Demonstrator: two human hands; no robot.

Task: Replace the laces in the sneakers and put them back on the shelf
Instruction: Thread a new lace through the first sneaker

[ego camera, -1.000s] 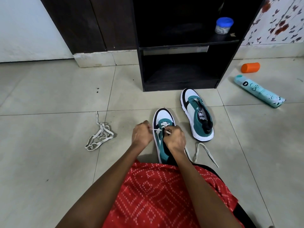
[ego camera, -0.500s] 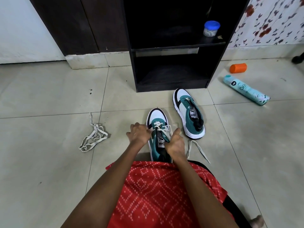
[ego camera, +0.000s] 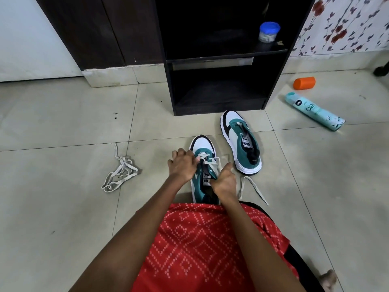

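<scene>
A green, white and black sneaker (ego camera: 201, 145) lies on the floor tiles just in front of my lap, toe pointing away. A white lace (ego camera: 212, 161) crosses its lowest eyelets, and one loose end (ego camera: 253, 187) trails on the floor to the right. My left hand (ego camera: 182, 165) lies over the sneaker's left side, fingers curled at the lace near the eyelets. My right hand (ego camera: 223, 182) grips the sneaker's right side near the tongue. The second sneaker (ego camera: 242, 142), unlaced, lies farther right. A dark shelf unit (ego camera: 221, 85) stands behind.
A loose bundle of white lace (ego camera: 120, 173) lies on the tiles to the left. A teal spray can (ego camera: 314, 111) and an orange cap (ego camera: 304, 83) lie at the right. A blue-lidded jar (ego camera: 268, 32) sits on the shelf's upper board. Red patterned cloth covers my lap.
My hands have come apart from pulling the lace at the eyelets; the right hand has slid back to the tongue area. The camera has shifted slightly.
</scene>
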